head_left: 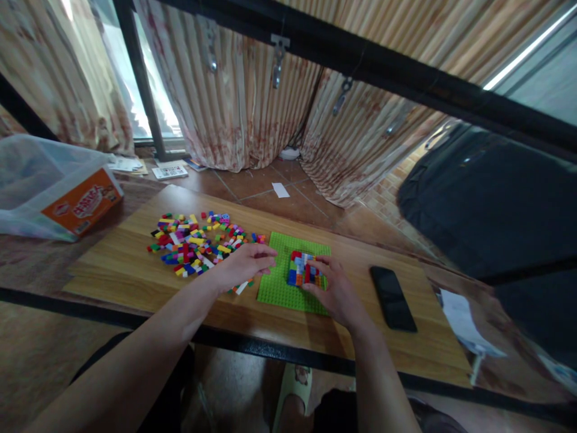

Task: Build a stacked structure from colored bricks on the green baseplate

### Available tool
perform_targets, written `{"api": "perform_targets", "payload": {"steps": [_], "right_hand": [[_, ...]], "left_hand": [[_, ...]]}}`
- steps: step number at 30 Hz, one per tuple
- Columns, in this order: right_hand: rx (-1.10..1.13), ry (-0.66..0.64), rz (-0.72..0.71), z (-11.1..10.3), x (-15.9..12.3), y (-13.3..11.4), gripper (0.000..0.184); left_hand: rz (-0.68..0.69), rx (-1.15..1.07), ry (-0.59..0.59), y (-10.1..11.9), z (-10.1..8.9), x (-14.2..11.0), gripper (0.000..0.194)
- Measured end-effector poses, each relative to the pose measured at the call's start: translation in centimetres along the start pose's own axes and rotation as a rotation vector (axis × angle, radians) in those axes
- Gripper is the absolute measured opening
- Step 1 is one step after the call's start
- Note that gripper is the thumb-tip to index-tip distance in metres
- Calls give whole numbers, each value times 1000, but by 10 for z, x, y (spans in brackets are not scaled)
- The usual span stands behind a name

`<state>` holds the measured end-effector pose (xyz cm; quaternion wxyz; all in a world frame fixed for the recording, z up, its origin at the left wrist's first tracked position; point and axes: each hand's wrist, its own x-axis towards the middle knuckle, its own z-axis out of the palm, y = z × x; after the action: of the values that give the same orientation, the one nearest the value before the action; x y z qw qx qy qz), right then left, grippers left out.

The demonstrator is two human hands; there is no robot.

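A green studded baseplate [274, 288] lies on the wooden tabletop in front of me. On it sits a low block of toy bricks [296, 269] in blue, red, white, light blue and orange. My right hand [336, 291] reaches over this block from the right, thumb and fingers closed about a red brick [308, 274] at its top; the fingers cover part of the block. My left hand [246, 264] hovers at the baseplate's left edge, fingers stretched out, with nothing visible in them. Beside it spreads a pile of loose toy bricks [187, 243] in many colours.
A black phone [393, 299] lies on the table's right part. At the far left stands a clear plastic bin [40, 180] with an orange label. White paper [466, 319] is at the right edge. A dark frame bar [406, 90] crosses above, before curtains [234, 108].
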<state>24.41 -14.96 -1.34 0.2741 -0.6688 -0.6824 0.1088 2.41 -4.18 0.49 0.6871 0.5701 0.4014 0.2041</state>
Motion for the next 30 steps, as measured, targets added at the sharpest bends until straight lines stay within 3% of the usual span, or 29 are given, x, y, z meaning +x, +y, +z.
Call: {"api": "perform_targets", "payload": {"steps": [22,27,30], "right_hand": [[-100,-16,-42,11,0,9,48],[-33,-18,14,6,0,11,53],[25,13,71,0,-1,16,45]], "left_hand": [[107,201,-22,-12,-4,5,32],[90,202,-23,-9,-4,4,31],[91,209,-21,-5,-4,2,28]]}}
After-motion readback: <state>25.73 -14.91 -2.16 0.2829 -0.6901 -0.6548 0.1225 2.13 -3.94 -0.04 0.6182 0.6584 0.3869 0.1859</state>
